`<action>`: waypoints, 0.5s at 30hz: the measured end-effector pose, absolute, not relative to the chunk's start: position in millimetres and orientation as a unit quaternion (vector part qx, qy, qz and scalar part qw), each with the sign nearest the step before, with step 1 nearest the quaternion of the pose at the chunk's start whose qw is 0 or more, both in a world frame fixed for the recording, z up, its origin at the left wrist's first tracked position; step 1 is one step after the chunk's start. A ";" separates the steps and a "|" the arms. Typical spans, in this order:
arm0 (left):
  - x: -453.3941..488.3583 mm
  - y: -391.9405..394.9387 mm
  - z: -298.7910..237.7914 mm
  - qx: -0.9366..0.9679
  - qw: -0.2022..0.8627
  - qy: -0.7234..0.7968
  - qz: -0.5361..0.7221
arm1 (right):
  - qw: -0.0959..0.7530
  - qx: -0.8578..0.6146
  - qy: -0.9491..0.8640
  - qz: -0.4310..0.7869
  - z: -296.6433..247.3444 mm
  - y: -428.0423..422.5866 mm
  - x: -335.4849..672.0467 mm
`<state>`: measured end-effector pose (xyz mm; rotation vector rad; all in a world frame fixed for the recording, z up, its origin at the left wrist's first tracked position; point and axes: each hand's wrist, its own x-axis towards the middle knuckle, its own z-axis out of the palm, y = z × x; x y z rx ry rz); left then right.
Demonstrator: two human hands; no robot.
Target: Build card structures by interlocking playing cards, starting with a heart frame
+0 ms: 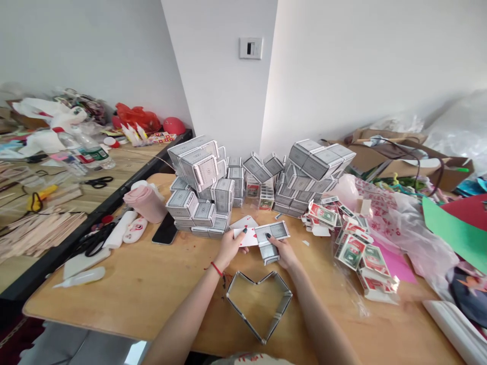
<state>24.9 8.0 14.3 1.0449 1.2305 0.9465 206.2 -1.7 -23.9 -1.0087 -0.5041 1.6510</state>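
Note:
My left hand (229, 249) pinches a playing card (246, 236) with red pips, face up. My right hand (283, 251) grips a small stack of cards (271, 240) with grey patterned backs, held just right of that card. Both hands hover over the wooden table (152, 284), in front of a wall of stacked card bundles (213, 187). A heart-shaped frame made of cards on edge (259, 304) lies on the table between my forearms. A red string circles my left wrist.
Empty red and green card boxes (357, 243) lie in clear plastic at right. A black phone (166, 229), a pink roll (146, 202), scissors (93, 241) and a glue bottle (78, 278) sit at left. Coloured paper (452, 228) and a cardboard box (399, 152) crowd the right side.

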 end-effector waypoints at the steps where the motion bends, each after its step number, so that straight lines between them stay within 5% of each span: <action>1: 25.7 8.6 14.3 0.461 0.581 0.538 0.400 | 0.540 -0.427 -0.213 0.693 -23.9 -1.4 205.5; 15: 30.6 3.0 2.2 0.537 0.473 0.552 0.428 | 0.538 -0.433 -0.204 0.694 -23.5 -0.2 200.2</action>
